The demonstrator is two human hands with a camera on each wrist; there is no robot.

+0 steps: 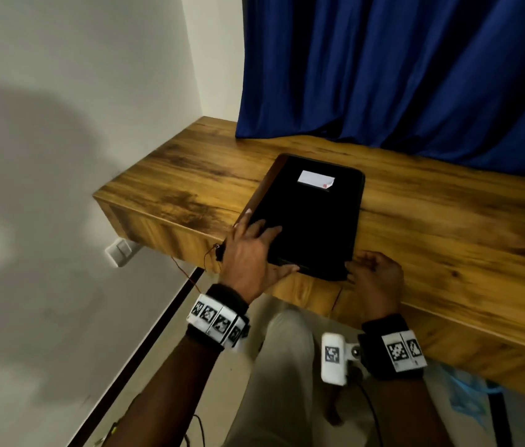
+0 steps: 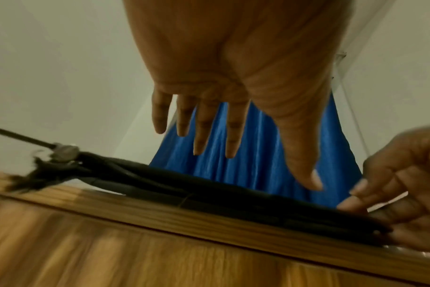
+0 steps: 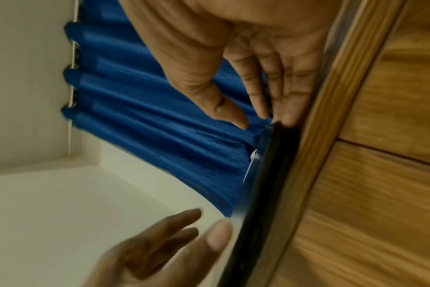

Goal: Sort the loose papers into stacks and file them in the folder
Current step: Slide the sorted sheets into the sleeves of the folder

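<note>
1. Presently, a black folder [image 1: 306, 217] lies closed and flat on the wooden shelf [image 1: 448, 227], its near edge right at the shelf's front edge.
2. A white label [image 1: 316, 179] sits on the cover toward the far end; one corner is peeled up and shows a red mark.
3. Left hand [image 1: 251, 253]: fingers straight and spread, laid over the folder's near-left corner, thumb stretched along the near edge. Nothing is gripped. In the left wrist view the palm appears to hover slightly above the cover, so contact is uncertain.
4. Right hand [image 1: 372, 275]: at the folder's near-right corner, fingers loosely bent. The right wrist view shows the fingertips [image 3: 290, 116] touching the folder's edge and the thumb standing apart from it. Not closed round anything.
5. Left wrist view: a metal fitting [image 2: 64, 153] with a dark cord shows at the folder's left end; motion blur prevents further detail.
6. No loose papers are visible in any view.
7. A blue curtain [image 1: 400, 69] hangs behind the shelf, its hem resting on the wood just beyond the folder.
8. A white wall [image 1: 61, 124] stands to the left, with a wall switch [image 1: 120, 251] below the shelf.
9. Both wrists carry bands with printed markers.
</note>
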